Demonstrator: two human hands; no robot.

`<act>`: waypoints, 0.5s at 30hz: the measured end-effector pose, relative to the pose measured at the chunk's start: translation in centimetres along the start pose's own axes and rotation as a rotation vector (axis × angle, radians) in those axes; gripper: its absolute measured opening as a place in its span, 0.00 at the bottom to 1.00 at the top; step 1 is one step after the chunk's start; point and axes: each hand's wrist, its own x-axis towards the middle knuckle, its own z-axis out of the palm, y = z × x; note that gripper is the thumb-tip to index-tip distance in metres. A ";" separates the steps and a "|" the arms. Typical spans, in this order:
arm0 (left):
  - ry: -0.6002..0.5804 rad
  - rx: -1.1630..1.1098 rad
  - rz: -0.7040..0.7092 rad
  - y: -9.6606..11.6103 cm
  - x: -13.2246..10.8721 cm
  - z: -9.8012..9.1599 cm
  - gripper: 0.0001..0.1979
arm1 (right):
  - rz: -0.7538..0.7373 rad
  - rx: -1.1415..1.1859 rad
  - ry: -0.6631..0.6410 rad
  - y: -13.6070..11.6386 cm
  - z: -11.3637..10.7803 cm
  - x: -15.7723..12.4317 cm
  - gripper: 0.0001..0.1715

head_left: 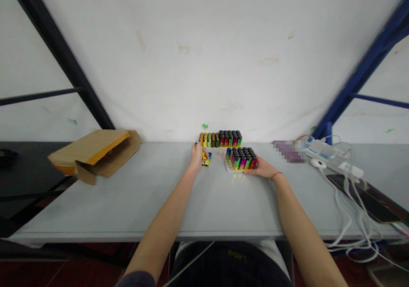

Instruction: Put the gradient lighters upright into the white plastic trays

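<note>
My left hand [196,156] is closed round a yellow lighter [203,154] on the grey table [128,193]. A rainbow-coloured lighter [207,159] lies flat just right of it. My right hand [263,167] grips the right side of a white tray of colourful lighters [242,158] standing upright. Behind both, against the white wall, stands a longer tray of lighters [220,139], yellow and green on its left, red and dark on its right.
An open cardboard box [94,153] lies on its side at the table's left. At the right lie a white power strip [332,157], tangled white cables [351,202], a dark phone [367,195] and a blurred purple item [289,151]. Dark and blue frame posts flank the wall.
</note>
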 end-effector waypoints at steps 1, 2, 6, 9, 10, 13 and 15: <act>-0.023 -0.022 -0.035 -0.2 -0.4 0.3 0.11 | 0.002 -0.003 0.001 0.0 0.0 0.0 0.47; -0.043 -0.024 -0.065 -0.4 -0.7 0.5 0.13 | 0.002 -0.006 0.002 0.0 0.0 0.0 0.47; -0.107 0.028 -0.108 -0.9 -1.1 0.7 0.23 | 0.000 -0.008 0.007 0.0 0.0 0.0 0.46; -0.117 0.027 -0.074 -1.1 -1.1 0.7 0.26 | 0.005 -0.014 0.008 0.0 0.1 0.0 0.47; -0.112 0.028 -0.062 -1.1 -1.1 0.7 0.27 | 0.008 -0.016 0.007 0.0 0.1 0.0 0.47; -0.078 0.056 -0.026 -1.1 -1.3 0.8 0.26 | 0.012 -0.018 0.005 0.0 0.1 0.0 0.46; -0.053 0.082 -0.010 -1.2 -1.4 0.8 0.25 | 0.015 -0.020 0.007 -0.1 0.1 0.0 0.46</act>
